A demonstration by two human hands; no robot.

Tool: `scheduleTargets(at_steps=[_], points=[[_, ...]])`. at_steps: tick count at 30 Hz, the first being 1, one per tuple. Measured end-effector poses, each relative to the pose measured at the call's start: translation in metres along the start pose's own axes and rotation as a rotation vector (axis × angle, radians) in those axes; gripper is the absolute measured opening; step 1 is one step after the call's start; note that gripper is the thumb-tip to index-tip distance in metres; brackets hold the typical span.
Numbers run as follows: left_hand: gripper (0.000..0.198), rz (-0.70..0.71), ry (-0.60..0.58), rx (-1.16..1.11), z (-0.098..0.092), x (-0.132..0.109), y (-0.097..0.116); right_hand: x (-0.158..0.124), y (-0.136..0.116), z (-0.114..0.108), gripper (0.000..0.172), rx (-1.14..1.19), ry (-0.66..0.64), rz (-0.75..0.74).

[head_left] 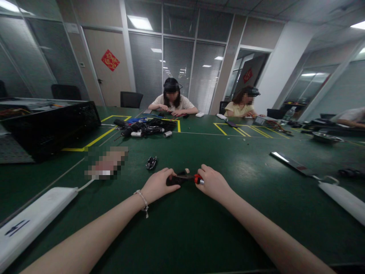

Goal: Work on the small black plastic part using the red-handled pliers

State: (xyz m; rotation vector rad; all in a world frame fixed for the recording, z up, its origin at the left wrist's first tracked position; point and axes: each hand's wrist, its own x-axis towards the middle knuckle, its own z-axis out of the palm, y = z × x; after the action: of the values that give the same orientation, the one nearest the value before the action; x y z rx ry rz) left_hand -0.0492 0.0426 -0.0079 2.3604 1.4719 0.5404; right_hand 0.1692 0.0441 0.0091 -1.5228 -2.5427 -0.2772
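My left hand is closed around a small black part low over the green table, thumb and fingers pinching it. Facing it, my right hand grips a red-handled tool with a slim grey metal end pointing left. That metal end meets the black part; its exact kind is too small and dark to tell. Just beyond the gap between my hands lies a tiny beige piece. A small black and silver piece rests farther to the left.
Black devices and cables are heaped beyond my hands. At left are a black computer case, a white power bank and a blurred-out item. A dark phone-like slab lies right. Co-workers sit across the table.
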Motion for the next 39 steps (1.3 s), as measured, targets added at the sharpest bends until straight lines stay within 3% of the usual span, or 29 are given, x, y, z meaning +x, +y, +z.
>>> scheduleTargets(at_steps=[39], points=[[0.031, 0.018, 0.017, 0.006, 0.0002, -0.0002, -0.0002, -0.0007, -0.0016, -0.0022, 0.019, 0.006, -0.012, -0.005]])
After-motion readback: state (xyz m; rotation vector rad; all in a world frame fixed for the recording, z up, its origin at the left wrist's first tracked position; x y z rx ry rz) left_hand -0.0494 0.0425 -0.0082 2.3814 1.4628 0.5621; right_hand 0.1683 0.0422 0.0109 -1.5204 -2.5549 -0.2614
